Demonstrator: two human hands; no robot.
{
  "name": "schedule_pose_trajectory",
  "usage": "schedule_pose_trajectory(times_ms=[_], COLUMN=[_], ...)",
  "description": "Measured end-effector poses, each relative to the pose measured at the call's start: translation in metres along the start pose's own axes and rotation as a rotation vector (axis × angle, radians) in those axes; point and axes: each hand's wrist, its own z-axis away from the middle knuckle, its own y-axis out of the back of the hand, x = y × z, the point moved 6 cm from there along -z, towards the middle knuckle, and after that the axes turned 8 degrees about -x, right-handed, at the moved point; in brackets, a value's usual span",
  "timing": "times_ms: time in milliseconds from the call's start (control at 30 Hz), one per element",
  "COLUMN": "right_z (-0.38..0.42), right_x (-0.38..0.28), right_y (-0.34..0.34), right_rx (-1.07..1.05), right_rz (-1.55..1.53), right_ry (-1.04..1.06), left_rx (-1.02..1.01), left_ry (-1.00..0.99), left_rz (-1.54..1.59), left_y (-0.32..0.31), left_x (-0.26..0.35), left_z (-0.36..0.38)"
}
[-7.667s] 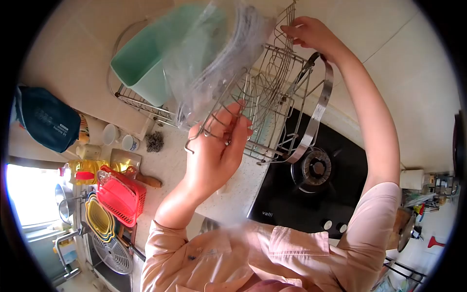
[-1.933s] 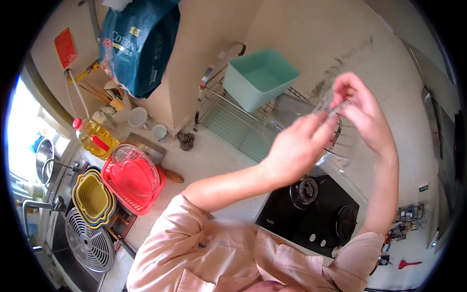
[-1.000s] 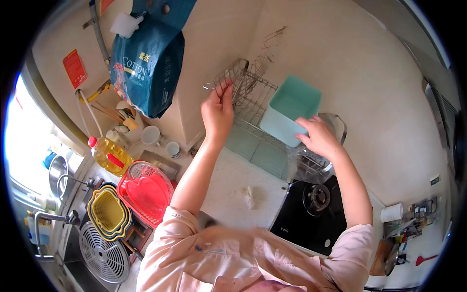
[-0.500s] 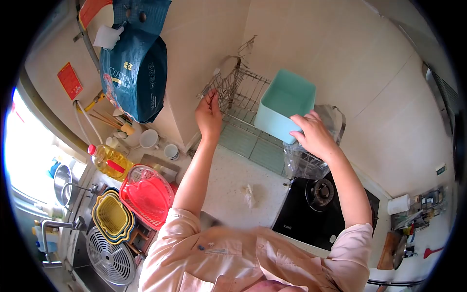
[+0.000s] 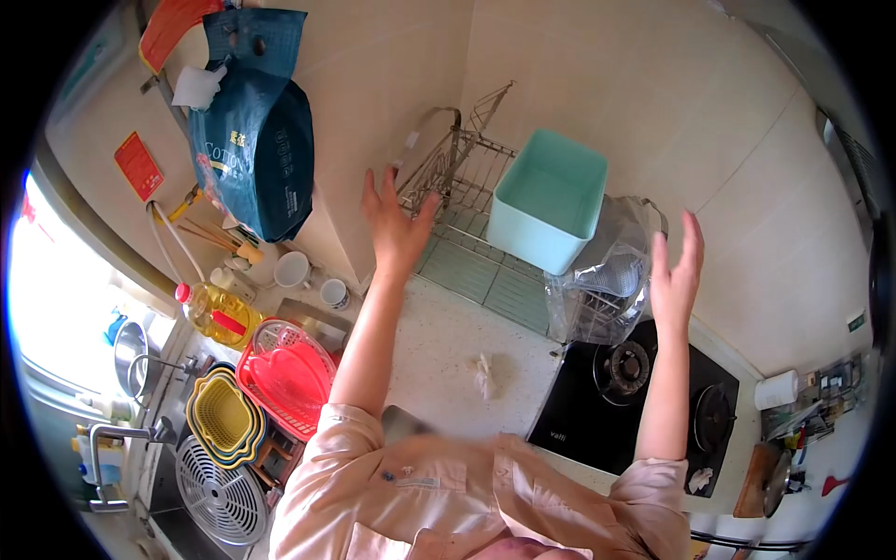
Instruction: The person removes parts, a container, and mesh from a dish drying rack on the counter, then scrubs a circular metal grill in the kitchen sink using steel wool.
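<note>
A metal wire dish rack (image 5: 476, 182) stands in the counter corner. On its right part rests a mint-green plastic bin (image 5: 532, 229), open side up. My left hand (image 5: 397, 224) is at the rack's left end with fingers spread, holding nothing, its fingertips near the wire side. To the right of the bin my right hand (image 5: 677, 271) is raised, fingers apart and nothing in them. Between it and the bin, a clear plastic bag (image 5: 611, 280) covers the rack's right end, with something ribbed showing through.
A black gas stove (image 5: 583, 411) lies to the right. At left are a red basket (image 5: 289, 373), yellow baskets (image 5: 224, 415), an oil bottle (image 5: 219, 317) and the sink tap (image 5: 121, 434). A blue cotton-towel bag (image 5: 257, 149) hangs above. Crumpled tissue (image 5: 484, 376) lies on the counter.
My right hand has let go of the bin and moved right. My left hand has released the rack's wire side and spread its fingers. The bin stays on the rack.
</note>
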Motion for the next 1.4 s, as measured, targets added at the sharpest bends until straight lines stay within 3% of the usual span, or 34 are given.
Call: schedule_pose_trajectory(times_ms=[67, 167, 233, 333, 467, 667, 767, 867, 967, 1067, 1400], right_z=[0.022, 0.061, 0.061, 0.060, 0.047, 0.026, 0.026, 0.026, 0.026, 0.028, 0.029], right_x=[0.056, 0.106, 0.071, 0.085, 0.085, 0.101, 0.114, 0.113, 0.110, 0.109, 0.107], right_y=[-0.007, -0.054, -0.061, -0.064, -0.072, -0.078, -0.079, -0.078, -0.077, -0.076, -0.077], right_rx=[0.054, -0.108, -0.167, -0.061, -0.075, -0.071, -0.064, -0.088, -0.082, -0.051, -0.092], right_rz=[-0.142, -0.764, -0.790, -0.797, -0.990, -0.888, -0.829, -0.829, -0.759, -0.734, -0.755], right_ry=[-0.301, -0.601, -0.450, -0.587, -0.483, -0.418, -0.396, -0.380, -0.402, -0.434, -0.413], left_rx=[-0.060, -0.103, -0.039, 0.038, 0.075, 0.066, 0.080, 0.259, -0.059, 0.071, 0.077], left_ry=[0.068, 0.092, 0.059, 0.053, 0.039, 0.045, -0.003, -0.111, 0.064, -0.127, -0.108], left_rz=[0.066, 0.406, 0.403, 0.388, 0.338, 0.516, 0.434, 0.186, 0.386, 0.197, 0.196], left_y=[-0.010, -0.027, -0.033, -0.042, -0.056, -0.092, -0.082, -0.050, -0.047, -0.035, -0.037], left_x=[-0.014, -0.029, -0.029, -0.030, -0.037, -0.056, -0.040, -0.008, 0.000, 0.012, -0.003], left_z=[0.000, -0.005, -0.009, -0.016, -0.034, -0.051, -0.039, -0.027, -0.038, -0.050, -0.054])
